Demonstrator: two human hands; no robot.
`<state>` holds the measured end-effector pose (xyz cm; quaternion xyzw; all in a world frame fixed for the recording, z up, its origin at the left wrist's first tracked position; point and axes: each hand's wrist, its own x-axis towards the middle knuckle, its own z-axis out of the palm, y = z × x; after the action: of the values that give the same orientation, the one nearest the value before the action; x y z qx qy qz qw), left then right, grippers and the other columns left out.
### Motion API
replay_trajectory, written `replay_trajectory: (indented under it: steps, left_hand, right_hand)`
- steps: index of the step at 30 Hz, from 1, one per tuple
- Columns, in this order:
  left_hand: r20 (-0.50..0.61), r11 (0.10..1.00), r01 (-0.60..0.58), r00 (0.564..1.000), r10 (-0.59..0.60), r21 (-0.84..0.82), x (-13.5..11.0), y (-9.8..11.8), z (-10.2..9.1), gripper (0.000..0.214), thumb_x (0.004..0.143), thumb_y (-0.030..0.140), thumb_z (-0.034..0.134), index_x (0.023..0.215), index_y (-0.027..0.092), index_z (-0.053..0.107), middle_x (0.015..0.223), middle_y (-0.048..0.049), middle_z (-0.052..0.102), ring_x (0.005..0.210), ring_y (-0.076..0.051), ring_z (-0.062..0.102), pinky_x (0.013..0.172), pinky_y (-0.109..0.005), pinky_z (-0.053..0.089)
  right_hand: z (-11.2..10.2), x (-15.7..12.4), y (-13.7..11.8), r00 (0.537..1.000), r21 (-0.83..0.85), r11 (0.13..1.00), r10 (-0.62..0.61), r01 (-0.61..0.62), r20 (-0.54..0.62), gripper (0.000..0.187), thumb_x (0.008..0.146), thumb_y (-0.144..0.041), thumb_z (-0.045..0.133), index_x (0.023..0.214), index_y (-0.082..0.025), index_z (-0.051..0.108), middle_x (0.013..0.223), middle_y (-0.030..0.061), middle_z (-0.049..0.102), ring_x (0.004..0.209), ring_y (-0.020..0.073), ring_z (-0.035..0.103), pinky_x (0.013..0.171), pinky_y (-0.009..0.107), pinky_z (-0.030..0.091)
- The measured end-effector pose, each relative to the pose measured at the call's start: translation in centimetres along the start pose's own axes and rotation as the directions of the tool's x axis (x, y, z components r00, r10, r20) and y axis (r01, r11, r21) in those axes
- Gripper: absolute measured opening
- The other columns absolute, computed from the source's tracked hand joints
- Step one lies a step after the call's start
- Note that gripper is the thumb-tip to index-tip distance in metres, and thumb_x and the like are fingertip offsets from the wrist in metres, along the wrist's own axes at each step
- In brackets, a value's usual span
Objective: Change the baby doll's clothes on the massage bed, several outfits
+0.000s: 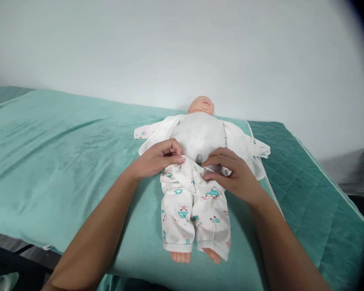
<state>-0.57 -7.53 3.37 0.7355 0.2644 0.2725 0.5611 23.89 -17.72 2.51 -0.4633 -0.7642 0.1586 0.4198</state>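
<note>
In the head view, a doll (197, 133) lay centrally on green cloth (73, 169), patterned trousers (180, 202) were at lower centre, the left hand (160, 157) pinched their waistband (186, 165), whether the right hand (235, 176) gripped them I could not tell, feet (180, 257) were partly hidden, forearms (103, 218) were cut off below.

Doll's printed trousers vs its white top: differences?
Print: the trousers are patterned down both legs; the top shows pattern on its sleeves, its flaps looking plain.
Pose: the trousers lie around the doll's legs; the top spreads wide to both sides.
Shared: white cloth, teal motifs.
</note>
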Motion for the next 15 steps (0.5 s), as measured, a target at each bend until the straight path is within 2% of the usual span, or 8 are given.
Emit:
replay_trajectory:
  steps: [3, 5, 7, 9, 12, 15]
  left_hand:
    - [-0.142, 0.992, -0.033, 0.99, 0.016, -0.118, 0.4, -0.6, 1.0, 0.028, 0.083, 0.042, 0.072, 0.083, 0.02, 0.054, 0.076, 0.0017, 0.053, 0.063, -0.009, 0.045, 0.055, -0.021, 0.036]
    - [-0.2, 0.981, -0.052, 0.98, 0.015, -0.185, 0.7, -0.9, 1.5, 0.031, 0.082, 0.044, 0.072, 0.084, 0.021, 0.053, 0.073, 0.0024, 0.051, 0.059, -0.009, 0.043, 0.052, -0.021, 0.034]
    - [-0.244, 0.971, -0.063, 0.97, 0.005, -0.229, 0.9, -0.9, 1.6, 0.033, 0.081, 0.046, 0.073, 0.083, 0.021, 0.052, 0.07, 0.0033, 0.049, 0.057, -0.008, 0.041, 0.051, -0.021, 0.033]
    - [-0.272, 0.967, -0.06, 0.962, -0.01, -0.246, 1.0, -1.0, 1.5, 0.034, 0.081, 0.046, 0.073, 0.082, 0.021, 0.051, 0.067, 0.004, 0.047, 0.055, -0.008, 0.039, 0.05, -0.021, 0.031]
    - [-0.309, 0.97, -0.059, 0.951, -0.017, -0.234, 1.0, -1.3, 1.0, 0.031, 0.082, 0.044, 0.073, 0.081, 0.02, 0.053, 0.066, 0.0043, 0.046, 0.054, -0.008, 0.037, 0.05, -0.021, 0.029]
    - [-0.367, 0.975, -0.051, 0.93, -0.033, -0.215, 1.4, -1.9, 0.5, 0.03, 0.08, 0.042, 0.073, 0.079, 0.02, 0.053, 0.066, 0.0043, 0.045, 0.057, -0.008, 0.038, 0.052, -0.021, 0.03]
  right_hand:
    - [0.1, 0.0, -0.2, 1.0, -0.046, 0.999, -0.008, 0.009, 0.027, 0.015, 0.084, -0.037, 0.077, 0.091, -0.025, 0.071, 0.098, 0.0049, 0.066, 0.093, 0.0216, 0.06, 0.085, 0.038, 0.045]
    - [0.0, 0.0, -0.2, 0.998, 0.007, 1.0, 0.022, -0.022, 0.058, 0.015, 0.086, -0.037, 0.075, 0.085, -0.024, 0.067, 0.093, 0.0044, 0.066, 0.088, 0.0203, 0.059, 0.081, 0.036, 0.045]
    - [-0.2, -0.1, -0.2, 0.993, 0.093, 0.99, 0.1, -0.105, 0.064, 0.017, 0.088, -0.038, 0.071, 0.084, -0.023, 0.064, 0.089, 0.0037, 0.065, 0.083, 0.0187, 0.057, 0.075, 0.033, 0.045]
    - [-0.4, -0.3, 0.0, 0.979, 0.147, 0.969, 0.204, -0.2, -0.012, 0.017, 0.09, -0.038, 0.068, 0.084, -0.023, 0.064, 0.086, 0.0026, 0.063, 0.079, 0.0172, 0.055, 0.071, 0.031, 0.044]
    - [-0.5, -0.6, 0.6, 0.915, 0.179, 0.922, 0.371, -0.343, -0.159, 0.021, 0.088, -0.042, 0.068, 0.083, -0.022, 0.064, 0.076, -0.0003, 0.059, 0.072, 0.0145, 0.051, 0.065, 0.027, 0.041]
    - [-0.5, -0.6, 1.6, 0.849, 0.187, 0.864, 0.497, -0.467, -0.178, 0.029, 0.086, -0.049, 0.068, 0.08, -0.021, 0.065, 0.064, -0.0029, 0.052, 0.059, 0.0115, 0.043, 0.053, 0.025, 0.033]
